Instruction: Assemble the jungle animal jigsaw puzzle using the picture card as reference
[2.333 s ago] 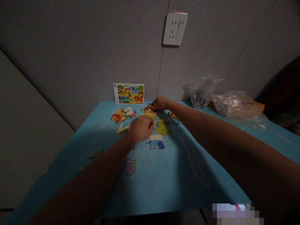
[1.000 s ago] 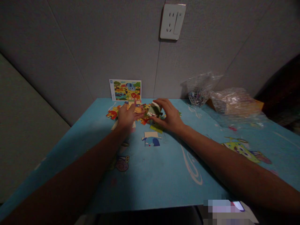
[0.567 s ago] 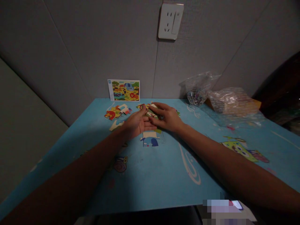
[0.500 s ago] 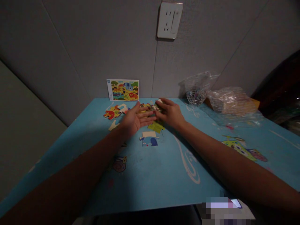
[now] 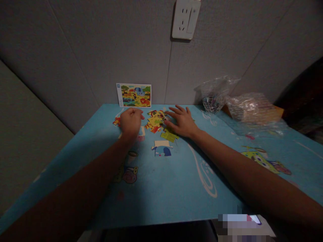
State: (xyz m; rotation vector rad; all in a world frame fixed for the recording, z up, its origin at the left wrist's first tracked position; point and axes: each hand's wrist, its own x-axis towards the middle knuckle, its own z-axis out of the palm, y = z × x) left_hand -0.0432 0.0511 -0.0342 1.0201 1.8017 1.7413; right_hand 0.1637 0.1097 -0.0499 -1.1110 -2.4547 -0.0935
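My left hand [image 5: 130, 122] is curled over the left group of jigsaw pieces, its fingers folded under. Whatever it holds, if anything, is hidden. An orange-red piece [image 5: 116, 121] pokes out beside it. My right hand [image 5: 183, 121] has its fingers spread, palm down, at the right side of a pile of yellow jigsaw pieces [image 5: 154, 120]; part of the pile is covered by it. Just below lies a green piece [image 5: 169, 135]. Nearer to me, a blue elephant piece [image 5: 162, 151] rests by itself on the table.
A picture card [image 5: 135, 95] of animals leans on the wall behind the pieces. Clear plastic bags [image 5: 252, 107] lie at the back right of the blue table [image 5: 164, 191]. A socket [image 5: 186, 20] is on the wall above.
My left hand has moved left from the yellow pile and its fingers have curled. My right hand has spread its fingers, and more of the pile shows.
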